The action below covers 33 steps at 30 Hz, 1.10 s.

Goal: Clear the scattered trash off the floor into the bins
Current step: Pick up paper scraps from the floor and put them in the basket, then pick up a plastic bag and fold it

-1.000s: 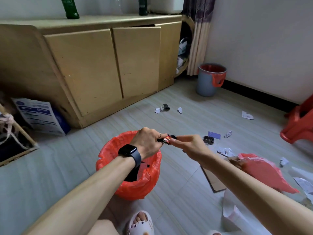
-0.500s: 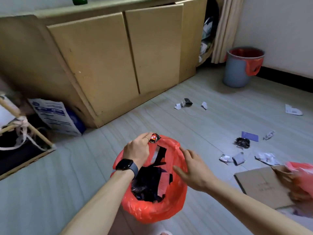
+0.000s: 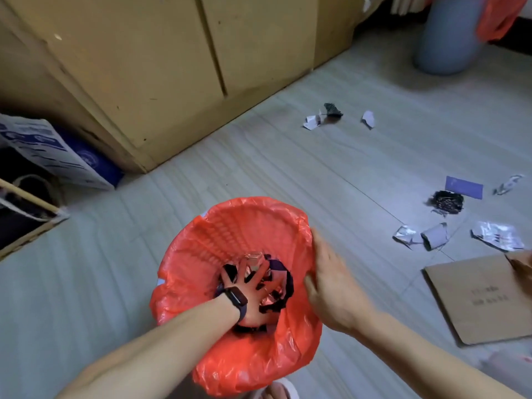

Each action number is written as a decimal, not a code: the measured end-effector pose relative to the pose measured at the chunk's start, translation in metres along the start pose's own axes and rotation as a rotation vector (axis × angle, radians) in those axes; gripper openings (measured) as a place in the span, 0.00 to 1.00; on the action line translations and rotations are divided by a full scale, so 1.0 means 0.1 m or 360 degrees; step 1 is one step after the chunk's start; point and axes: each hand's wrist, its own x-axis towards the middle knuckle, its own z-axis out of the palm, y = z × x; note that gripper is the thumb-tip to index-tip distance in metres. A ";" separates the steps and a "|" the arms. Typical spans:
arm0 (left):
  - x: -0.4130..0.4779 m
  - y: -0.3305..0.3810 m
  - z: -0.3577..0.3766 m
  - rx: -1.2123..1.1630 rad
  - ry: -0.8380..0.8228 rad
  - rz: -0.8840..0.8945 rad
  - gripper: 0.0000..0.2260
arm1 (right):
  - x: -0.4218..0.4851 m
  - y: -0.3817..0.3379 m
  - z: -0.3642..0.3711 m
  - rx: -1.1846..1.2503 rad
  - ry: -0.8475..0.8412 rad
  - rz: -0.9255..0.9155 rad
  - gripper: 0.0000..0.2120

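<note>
Head view, floor clearing under way. The left hand (image 3: 254,308), with a watch (image 3: 236,297) at the wrist, reaches deep into the red-lined bin (image 3: 201,240) and lies splayed flat on the collected trash (image 3: 277,300), a mix of dark and foil pieces; its grip is open, pressing down and holding nothing. The right hand (image 3: 331,283) lies flat against the bin's right rim, grip likewise open, apparently steadying it. The task looks partly done: the bin bottom is covered, yet much remains on the floor (image 3: 259,168). A few paper scraps (image 3: 312,122) lie near the cabinet (image 3: 144,67). Further right are a purple card (image 3: 463,187), a black crumple (image 3: 446,201), foil scraps (image 3: 406,237) and a torn wrapper (image 3: 496,240), all near a cardboard sheet (image 3: 475,298). A grey bin (image 3: 440,47) stands well apart at top right. Half a second earlier the left hand was at the rim pinching a small red-and-black wrapper while the right hovered over the opening; now the left is down inside with nothing pinched, the right touches the rim, and the camera looks more steeply down
</note>
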 end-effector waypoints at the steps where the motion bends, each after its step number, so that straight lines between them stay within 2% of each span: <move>1: 0.04 0.00 0.02 -0.0003 0.0025 -0.0008 0.36 | -0.02 -0.03 -0.01 0.0062 0.0022 -0.0039 0.37; 4: 0.20 0.01 0.12 0.0030 0.0087 -0.0021 0.39 | -0.02 -0.06 -0.02 0.0235 0.0054 -0.0060 0.35; 9: 0.32 0.00 0.22 0.0101 0.0089 -0.0017 0.38 | -0.02 -0.12 0.00 0.0289 0.0029 0.0043 0.35; 12: 0.28 0.01 0.11 0.0083 0.0029 -0.0020 0.37 | -0.04 -0.14 0.00 0.0219 -0.0013 0.0154 0.35; 15: 0.18 0.04 -0.11 -0.0098 -0.0022 -0.0074 0.32 | -0.04 -0.12 0.02 0.0081 -0.0026 0.0253 0.34; 19: -0.13 0.09 -0.33 -0.0314 0.0242 -0.0093 0.27 | -0.03 -0.15 -0.02 -0.0066 -0.0053 0.0276 0.33; 24: -0.68 -0.09 -0.67 -0.0633 0.0407 -0.0079 0.32 | -0.08 -0.18 -0.33 -0.0262 -0.0204 0.0295 0.39; 28: -1.21 -0.11 -1.02 -0.0827 0.0650 -0.0050 0.28 | -0.44 -0.30 -0.70 -0.0191 -0.0089 0.0275 0.39; 33: -1.76 0.15 -1.55 -0.0744 0.0915 0.0102 0.23 | -1.18 -0.30 -1.14 0.0031 0.0143 0.0306 0.34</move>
